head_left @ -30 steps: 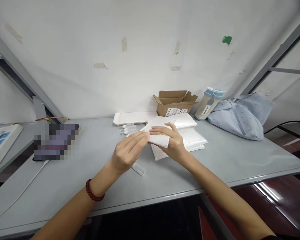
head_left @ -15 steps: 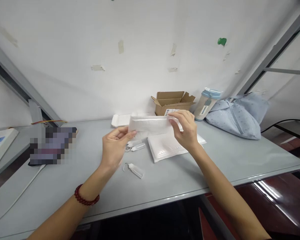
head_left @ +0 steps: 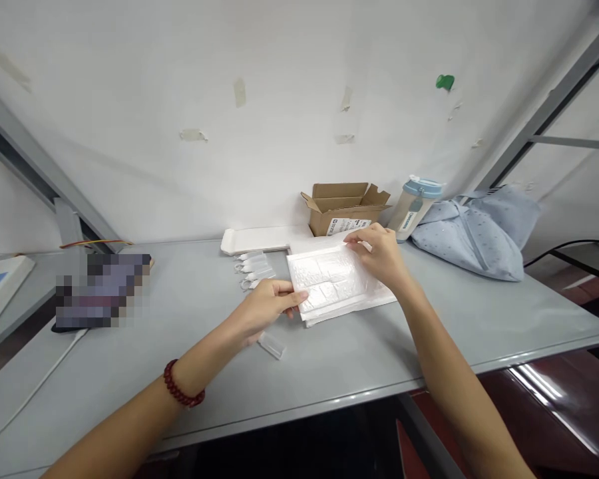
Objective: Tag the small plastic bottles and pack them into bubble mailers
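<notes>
A white bubble mailer [head_left: 329,279] lies on top of a small stack of the same mailers on the grey table [head_left: 454,313]. My left hand [head_left: 267,306] pinches the mailer's near left corner with thumb and fingers. At the far right edge, my right hand [head_left: 382,256] grips the mailer with curled fingers. A small clear plastic bottle with a loop [head_left: 272,344] lies on the table just under my left hand. Several more such bottles [head_left: 252,269] lie in a row to the left of the stack.
A flat white tray [head_left: 262,238] and an open cardboard box [head_left: 344,206] stand at the back by the wall. A blue-lidded cup [head_left: 412,206] and a pale blue bag [head_left: 479,229] are at the right. A blurred dark object [head_left: 100,289] with a white cable lies left.
Both hands had lifted the mailer up in the air and spread it out; now they have brought it down flat onto the stack, the left hand at the near corner.
</notes>
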Tool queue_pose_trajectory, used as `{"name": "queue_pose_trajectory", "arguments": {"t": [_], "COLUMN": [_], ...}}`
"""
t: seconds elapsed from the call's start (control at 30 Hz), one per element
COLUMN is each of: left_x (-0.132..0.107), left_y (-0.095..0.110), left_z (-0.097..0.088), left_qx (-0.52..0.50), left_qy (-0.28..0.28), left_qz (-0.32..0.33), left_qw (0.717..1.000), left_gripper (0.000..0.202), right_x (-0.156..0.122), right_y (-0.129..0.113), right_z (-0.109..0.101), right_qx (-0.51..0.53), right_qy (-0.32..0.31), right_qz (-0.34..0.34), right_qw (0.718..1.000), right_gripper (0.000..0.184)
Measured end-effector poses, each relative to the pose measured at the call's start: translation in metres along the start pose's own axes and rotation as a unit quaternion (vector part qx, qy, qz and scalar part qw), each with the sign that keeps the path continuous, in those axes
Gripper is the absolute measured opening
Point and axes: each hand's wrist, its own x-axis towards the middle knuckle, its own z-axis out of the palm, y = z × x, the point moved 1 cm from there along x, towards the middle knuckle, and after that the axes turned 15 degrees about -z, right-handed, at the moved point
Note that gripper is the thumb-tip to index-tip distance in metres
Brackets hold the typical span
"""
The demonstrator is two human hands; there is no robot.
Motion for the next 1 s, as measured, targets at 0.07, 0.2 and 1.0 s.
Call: {"name": "queue_pose_trajectory", "arguments": {"t": [0.07, 0.2, 1.0], "left_x": [0.002, 0.008, 0.101], "left_y": [0.000, -0.001, 0.039], "left_z": [-0.001, -0.001, -0.111], "left_qx": [0.007, -0.014, 0.446], "left_qy": [0.028, 0.079, 0.323], "left_qz": [0.002, -0.026, 0.075], "left_qw": [1.000, 0.996, 0.831], "left_gripper": [0.018, 0.034, 0.017], "right_x": [-0.001, -0.002, -0.004], "right_y": [0.008, 0.018, 0.001], "right_z": [0.007, 0.017, 0.027], "right_qx": [0.026, 0.036, 0.041], "right_qy": [-0.032, -0.044, -0.091], "right_qz": [0.036, 0.078, -0.027], "right_qw": [0.999, 0.995, 0.995], "right_gripper": [0.013, 0.012, 0.023]}}
